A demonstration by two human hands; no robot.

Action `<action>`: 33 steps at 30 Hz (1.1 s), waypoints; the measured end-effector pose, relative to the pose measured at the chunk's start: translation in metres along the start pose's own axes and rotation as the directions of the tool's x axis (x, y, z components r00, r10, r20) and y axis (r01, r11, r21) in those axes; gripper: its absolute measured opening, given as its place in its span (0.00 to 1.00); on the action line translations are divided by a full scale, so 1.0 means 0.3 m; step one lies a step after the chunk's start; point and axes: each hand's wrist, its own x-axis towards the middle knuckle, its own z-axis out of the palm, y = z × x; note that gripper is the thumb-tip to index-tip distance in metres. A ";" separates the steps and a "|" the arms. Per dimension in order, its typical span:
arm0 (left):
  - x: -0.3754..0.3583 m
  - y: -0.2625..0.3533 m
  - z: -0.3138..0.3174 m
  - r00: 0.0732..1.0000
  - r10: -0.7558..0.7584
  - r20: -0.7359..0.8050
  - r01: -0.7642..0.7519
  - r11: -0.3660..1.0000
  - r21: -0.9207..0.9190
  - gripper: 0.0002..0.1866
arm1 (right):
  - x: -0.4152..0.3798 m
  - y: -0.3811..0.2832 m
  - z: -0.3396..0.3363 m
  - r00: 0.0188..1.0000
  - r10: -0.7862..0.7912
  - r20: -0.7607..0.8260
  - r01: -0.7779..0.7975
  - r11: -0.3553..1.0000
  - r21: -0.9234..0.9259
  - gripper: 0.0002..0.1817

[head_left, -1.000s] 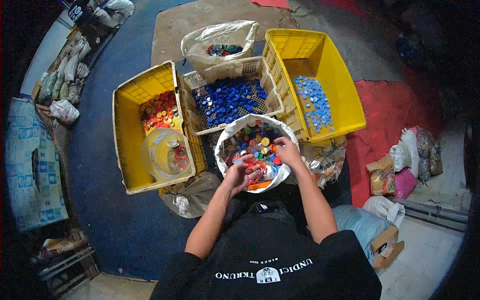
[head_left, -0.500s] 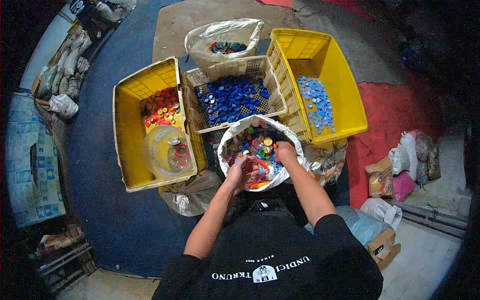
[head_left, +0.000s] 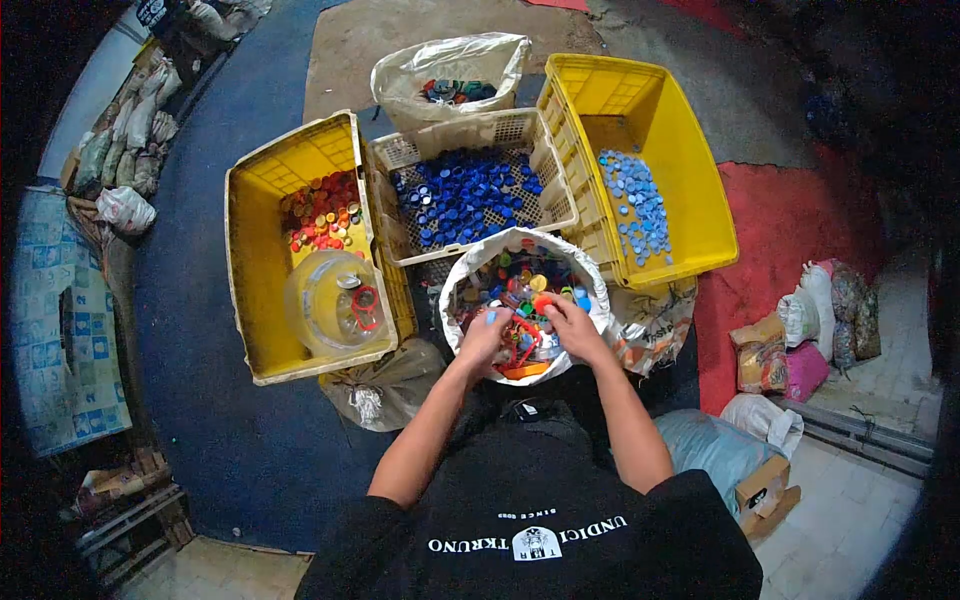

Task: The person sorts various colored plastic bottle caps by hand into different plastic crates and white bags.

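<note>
Both hands [head_left: 528, 330] moved nearer in the sack [head_left: 590, 275]; left pinches a blue cap [head_left: 491, 317], right's grip unclear.

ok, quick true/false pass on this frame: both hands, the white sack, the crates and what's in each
1. Both hands, left hand and right hand, are over the white sack of mixed caps. True.
2. The middle basket holds red caps. False: dark blue caps.
3. The right yellow crate holds light blue caps. True.
4. The clear jug sits in the right crate. False: it is in the left yellow crate.
5. The right hand is empty. False: its fingertips pinch an orange cap.
</note>
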 end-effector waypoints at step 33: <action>-0.064 0.049 0.019 0.943 -0.020 0.333 0.247 0.713 -0.656 0.29 | -0.151 -0.091 -0.020 0.992 0.029 -0.124 0.020 0.926 0.376 0.19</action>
